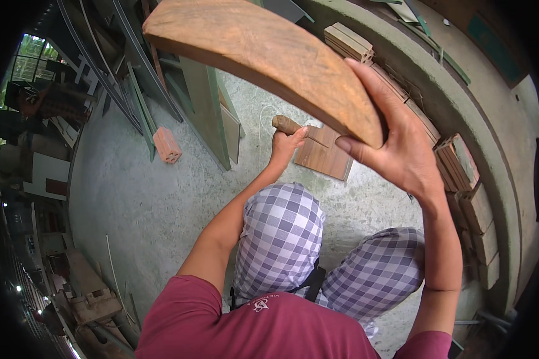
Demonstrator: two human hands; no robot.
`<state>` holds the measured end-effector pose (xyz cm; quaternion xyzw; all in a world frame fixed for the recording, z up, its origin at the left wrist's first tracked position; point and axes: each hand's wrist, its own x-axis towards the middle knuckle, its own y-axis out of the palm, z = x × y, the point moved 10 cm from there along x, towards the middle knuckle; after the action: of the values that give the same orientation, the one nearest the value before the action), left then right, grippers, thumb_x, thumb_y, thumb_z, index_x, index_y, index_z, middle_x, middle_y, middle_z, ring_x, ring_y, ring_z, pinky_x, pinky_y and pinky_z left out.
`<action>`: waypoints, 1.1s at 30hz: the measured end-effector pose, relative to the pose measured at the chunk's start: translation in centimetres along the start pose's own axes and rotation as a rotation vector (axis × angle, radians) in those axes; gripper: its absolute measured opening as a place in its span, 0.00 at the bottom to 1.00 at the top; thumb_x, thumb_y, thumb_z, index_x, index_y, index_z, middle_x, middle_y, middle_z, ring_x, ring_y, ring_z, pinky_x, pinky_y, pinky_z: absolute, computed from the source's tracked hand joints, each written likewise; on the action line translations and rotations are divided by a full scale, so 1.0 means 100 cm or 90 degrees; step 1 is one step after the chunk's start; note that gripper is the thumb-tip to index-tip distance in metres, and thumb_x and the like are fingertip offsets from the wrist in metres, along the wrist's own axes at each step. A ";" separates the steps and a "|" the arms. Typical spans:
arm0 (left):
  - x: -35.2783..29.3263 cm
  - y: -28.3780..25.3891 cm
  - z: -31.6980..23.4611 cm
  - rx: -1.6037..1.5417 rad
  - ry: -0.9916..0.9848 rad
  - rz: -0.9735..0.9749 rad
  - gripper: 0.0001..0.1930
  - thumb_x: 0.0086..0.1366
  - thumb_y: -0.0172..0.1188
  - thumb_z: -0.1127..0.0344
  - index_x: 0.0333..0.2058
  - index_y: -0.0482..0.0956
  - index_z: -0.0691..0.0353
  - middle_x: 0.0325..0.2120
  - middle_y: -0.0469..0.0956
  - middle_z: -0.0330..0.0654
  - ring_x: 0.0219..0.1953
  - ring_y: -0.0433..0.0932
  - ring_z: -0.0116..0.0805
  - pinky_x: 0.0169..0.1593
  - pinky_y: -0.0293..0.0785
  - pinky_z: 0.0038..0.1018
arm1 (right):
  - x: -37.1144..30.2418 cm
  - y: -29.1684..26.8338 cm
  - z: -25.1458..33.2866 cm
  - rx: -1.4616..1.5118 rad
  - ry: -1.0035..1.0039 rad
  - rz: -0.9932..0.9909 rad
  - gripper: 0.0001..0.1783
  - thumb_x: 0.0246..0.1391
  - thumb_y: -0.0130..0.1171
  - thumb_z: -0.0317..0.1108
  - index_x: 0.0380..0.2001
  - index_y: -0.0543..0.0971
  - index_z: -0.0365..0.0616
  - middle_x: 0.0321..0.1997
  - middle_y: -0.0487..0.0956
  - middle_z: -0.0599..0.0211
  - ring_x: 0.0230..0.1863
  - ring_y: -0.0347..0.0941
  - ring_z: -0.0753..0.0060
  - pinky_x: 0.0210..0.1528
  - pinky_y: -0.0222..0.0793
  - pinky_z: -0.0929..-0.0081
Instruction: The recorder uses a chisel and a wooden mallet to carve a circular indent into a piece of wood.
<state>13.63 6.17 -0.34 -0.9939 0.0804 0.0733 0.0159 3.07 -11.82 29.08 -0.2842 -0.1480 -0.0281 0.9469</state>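
Note:
My right hand [401, 143] grips one end of a thick, curved wooden block [263, 54], thumb below and fingers round its edge. The block is raised close to the camera and slants up to the left. Lower down, my left hand [286, 145] is closed round a chisel [287, 124] with a round, worn wooden handle. Its thin metal blade points right, over a flat brown wooden board [323, 161] lying on the floor. Whether the tip touches the board I cannot tell. The raised block hides part of the board's far side.
A red hollow brick [167, 145] stands on the concrete floor [156, 203] at left. Behind it lean green-edged panels [206, 113]. Stacked bricks [455, 161] line a low curved concrete ledge [491, 119] on the right. My checked knees [284, 221] are near the board.

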 end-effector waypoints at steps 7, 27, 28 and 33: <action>0.010 -0.010 0.030 -0.058 -0.079 -0.058 0.16 0.57 0.65 0.61 0.34 0.75 0.71 0.31 0.77 0.45 0.31 0.79 0.30 0.32 0.79 0.23 | -0.029 -0.004 -0.048 -0.069 0.116 -0.012 0.47 0.36 0.67 0.47 0.62 0.61 0.57 0.54 0.73 0.53 0.52 0.71 0.51 0.54 0.67 0.59; 0.017 0.013 0.014 0.035 0.162 0.019 0.21 0.52 0.67 0.67 0.43 0.71 0.66 0.36 0.75 0.44 0.37 0.74 0.32 0.43 0.71 0.27 | -0.035 0.005 -0.081 -0.040 0.184 0.021 0.49 0.35 0.64 0.63 0.62 0.62 0.60 0.58 0.70 0.56 0.59 0.66 0.50 0.61 0.60 0.53; 0.017 0.015 0.014 0.066 0.158 0.025 0.22 0.51 0.69 0.66 0.43 0.71 0.65 0.35 0.75 0.44 0.38 0.74 0.32 0.43 0.71 0.28 | -0.037 0.005 -0.082 -0.035 0.194 0.021 0.49 0.35 0.64 0.63 0.62 0.62 0.61 0.57 0.71 0.56 0.58 0.66 0.50 0.61 0.61 0.52; 0.018 0.000 0.022 0.139 0.197 -0.050 0.21 0.49 0.71 0.64 0.38 0.73 0.66 0.30 0.76 0.42 0.33 0.75 0.33 0.40 0.72 0.27 | -0.040 0.005 -0.077 -0.125 0.104 -0.036 0.44 0.35 0.65 0.51 0.60 0.64 0.58 0.49 0.77 0.54 0.48 0.75 0.54 0.52 0.71 0.59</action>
<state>15.08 6.04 -2.79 -0.9881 0.0504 -0.0905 0.1137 1.33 -15.72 21.54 -0.3678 -0.0746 -0.0922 0.9223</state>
